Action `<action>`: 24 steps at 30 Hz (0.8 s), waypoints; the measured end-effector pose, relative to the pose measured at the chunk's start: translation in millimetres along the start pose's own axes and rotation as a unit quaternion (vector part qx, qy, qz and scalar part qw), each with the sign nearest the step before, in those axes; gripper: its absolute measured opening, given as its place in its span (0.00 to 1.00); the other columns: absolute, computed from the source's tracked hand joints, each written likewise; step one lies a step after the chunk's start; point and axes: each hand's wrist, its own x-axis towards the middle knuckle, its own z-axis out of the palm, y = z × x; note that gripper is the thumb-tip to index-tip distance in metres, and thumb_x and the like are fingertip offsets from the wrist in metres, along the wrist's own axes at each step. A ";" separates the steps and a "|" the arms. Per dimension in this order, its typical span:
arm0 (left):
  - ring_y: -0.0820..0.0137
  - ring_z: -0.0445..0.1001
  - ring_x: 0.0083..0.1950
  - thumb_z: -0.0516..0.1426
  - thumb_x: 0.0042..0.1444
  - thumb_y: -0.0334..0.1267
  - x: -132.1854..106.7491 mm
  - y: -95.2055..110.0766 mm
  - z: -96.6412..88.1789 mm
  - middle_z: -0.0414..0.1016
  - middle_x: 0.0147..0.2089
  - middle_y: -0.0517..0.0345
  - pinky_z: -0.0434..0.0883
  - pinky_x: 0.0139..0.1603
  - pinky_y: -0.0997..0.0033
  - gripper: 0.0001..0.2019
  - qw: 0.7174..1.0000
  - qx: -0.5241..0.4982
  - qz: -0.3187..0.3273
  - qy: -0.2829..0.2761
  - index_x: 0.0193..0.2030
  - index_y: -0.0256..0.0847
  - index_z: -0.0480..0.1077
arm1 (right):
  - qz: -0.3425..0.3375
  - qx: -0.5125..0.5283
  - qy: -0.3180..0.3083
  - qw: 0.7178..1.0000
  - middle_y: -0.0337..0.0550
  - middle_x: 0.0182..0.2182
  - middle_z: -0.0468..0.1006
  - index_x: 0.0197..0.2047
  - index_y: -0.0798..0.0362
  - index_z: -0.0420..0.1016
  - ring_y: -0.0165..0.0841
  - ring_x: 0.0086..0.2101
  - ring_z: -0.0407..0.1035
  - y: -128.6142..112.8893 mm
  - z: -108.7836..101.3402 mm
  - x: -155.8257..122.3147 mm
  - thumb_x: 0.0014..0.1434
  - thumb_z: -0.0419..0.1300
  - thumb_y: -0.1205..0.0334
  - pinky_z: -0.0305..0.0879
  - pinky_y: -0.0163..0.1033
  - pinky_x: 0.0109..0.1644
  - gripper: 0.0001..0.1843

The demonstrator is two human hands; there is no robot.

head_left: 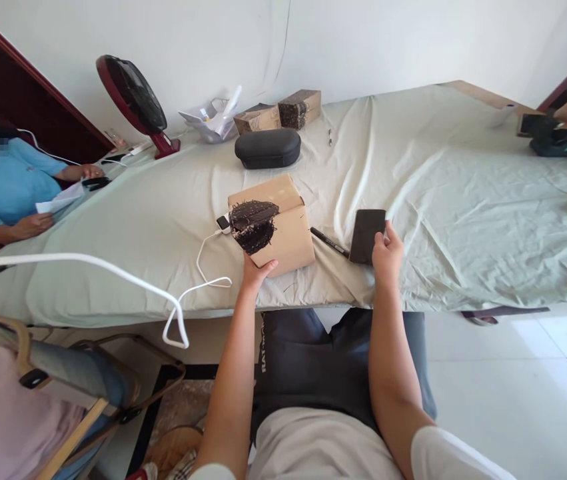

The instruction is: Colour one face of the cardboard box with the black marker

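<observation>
In the head view, the left hand (259, 270) clasps the near left corner of a tan cardboard box with a black patch (290, 233) between thumb and mostly hidden fingers, towards the near edge of the cloth-covered tabletop (468, 213). The right hand (388, 250) pinches the right edge of a flat, black, rectangular device (366, 233), with a slim black marker (330, 243) lying between it and the box. Good handling likely calls for a steady left hold and light right-hand pressure, clear of the marker.

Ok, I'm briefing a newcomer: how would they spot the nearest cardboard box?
On the draped table, find the black case, then look nearer the camera. The cardboard box there, with a black patch, has the left hand on it; the two boxes behind don't.
</observation>
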 end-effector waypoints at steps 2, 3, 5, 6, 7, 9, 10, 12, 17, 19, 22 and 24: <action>0.46 0.79 0.65 0.78 0.32 0.60 -0.4 0.3 -0.2 0.78 0.62 0.36 0.75 0.67 0.44 0.56 1.000 0.002 0.000 -0.001 0.66 0.41 0.64 | -0.003 -0.033 0.012 0.999 0.64 0.51 0.85 0.63 0.64 0.81 0.50 0.53 0.80 1.1 -2.7 1.1 0.64 0.53 0.56 0.72 0.58 0.63 0.32; 0.46 0.79 0.64 0.78 0.33 0.60 -0.6 0.5 -0.2 0.78 0.63 0.36 0.74 0.67 0.43 0.56 1.000 0.004 0.000 -0.002 0.67 0.41 0.63 | -0.006 -0.053 0.017 0.998 0.65 0.49 0.86 0.59 0.65 0.84 0.50 0.51 0.80 1.1 -4.0 1.4 0.63 0.53 0.57 0.71 0.59 0.64 0.30; 0.46 0.78 0.65 0.77 0.34 0.59 -1.0 1.0 -0.1 0.77 0.63 0.36 0.74 0.68 0.43 0.56 1.000 0.007 0.001 -0.004 0.68 0.41 0.63 | -0.012 -0.092 0.016 0.996 0.65 0.46 0.87 0.56 0.66 0.85 0.51 0.48 0.80 0.8 -5.8 1.4 0.62 0.54 0.59 0.70 0.59 0.64 0.28; 0.47 0.78 0.65 0.77 0.34 0.59 -1.2 1.2 0.2 0.77 0.64 0.36 0.73 0.68 0.44 0.56 1.000 0.006 0.002 -0.005 0.68 0.41 0.62 | -0.014 -0.107 0.010 0.994 0.65 0.45 0.87 0.57 0.66 0.85 0.51 0.47 0.80 0.7 -6.3 1.2 0.62 0.54 0.59 0.70 0.60 0.64 0.28; 0.47 0.78 0.65 0.78 0.33 0.59 -1.3 1.4 0.5 0.77 0.64 0.36 0.73 0.69 0.44 0.57 1.000 0.005 0.003 -0.006 0.68 0.41 0.62 | -0.018 -0.120 0.001 0.993 0.64 0.45 0.87 0.57 0.65 0.85 0.51 0.46 0.80 0.6 -6.5 0.9 0.62 0.54 0.59 0.70 0.60 0.64 0.28; 0.46 0.78 0.65 0.78 0.32 0.60 -1.2 1.5 1.0 0.77 0.64 0.35 0.74 0.68 0.44 0.58 1.000 0.002 0.002 -0.007 0.69 0.40 0.62 | -0.033 -0.141 -0.023 0.989 0.63 0.46 0.87 0.59 0.64 0.84 0.52 0.49 0.78 0.9 -6.7 -0.1 0.63 0.54 0.59 0.69 0.61 0.64 0.29; 0.46 0.78 0.65 0.78 0.32 0.60 -0.9 1.3 1.1 0.77 0.63 0.35 0.74 0.68 0.44 0.58 1.000 0.001 0.000 -0.006 0.68 0.40 0.62 | -0.042 -0.150 -0.037 0.987 0.63 0.46 0.87 0.60 0.63 0.84 0.52 0.51 0.76 0.9 -6.8 -0.8 0.63 0.54 0.59 0.68 0.61 0.64 0.29; 0.46 0.79 0.64 0.78 0.32 0.61 0.0 0.6 0.3 0.78 0.63 0.35 0.75 0.67 0.44 0.58 1.000 0.002 -0.004 -0.004 0.68 0.39 0.62 | -0.052 -0.170 -0.067 0.982 0.62 0.48 0.87 0.62 0.62 0.83 0.54 0.57 0.72 -0.5 -7.5 -2.3 0.64 0.54 0.59 0.66 0.62 0.66 0.29; 0.46 0.77 0.66 0.77 0.27 0.65 -2.2 -1.7 -5.9 0.79 0.61 0.38 0.70 0.72 0.43 0.57 1.000 -0.002 -0.013 0.027 0.65 0.40 0.67 | -0.079 -0.172 -0.172 0.967 0.54 0.72 0.70 0.69 0.50 0.77 0.61 0.72 0.55 -21.6 -10.3 -11.5 0.63 0.64 0.50 0.43 0.75 0.75 0.32; 0.46 0.76 0.67 0.75 0.29 0.70 -8.5 -3.2 -4.2 0.79 0.59 0.40 0.67 0.73 0.42 0.55 0.999 -0.011 -0.021 0.028 0.63 0.42 0.70 | -0.120 -0.103 -0.275 0.948 0.53 0.78 0.60 0.74 0.46 0.70 0.63 0.77 0.44 -37.0 -9.0 -20.7 0.58 0.70 0.41 0.36 0.76 0.76 0.44; 0.47 0.77 0.65 0.69 0.34 0.77 -23.8 -5.2 10.8 0.81 0.56 0.43 0.70 0.71 0.41 0.50 0.999 -0.033 -0.035 0.003 0.58 0.44 0.74 | -0.151 0.080 -0.421 0.891 0.56 0.81 0.50 0.84 0.43 0.45 0.59 0.79 0.40 -63.7 -2.4 -41.9 0.43 0.78 0.30 0.37 0.71 0.79 0.76; 0.46 0.79 0.63 0.68 0.36 0.77 -34.3 -3.2 26.5 0.82 0.53 0.44 0.73 0.68 0.41 0.46 0.997 -0.052 -0.042 -0.025 0.54 0.45 0.76 | -0.173 0.198 -0.415 0.871 0.55 0.82 0.44 0.84 0.41 0.25 0.55 0.79 0.44 -81.0 1.5 -57.2 0.40 0.78 0.27 0.42 0.66 0.81 0.87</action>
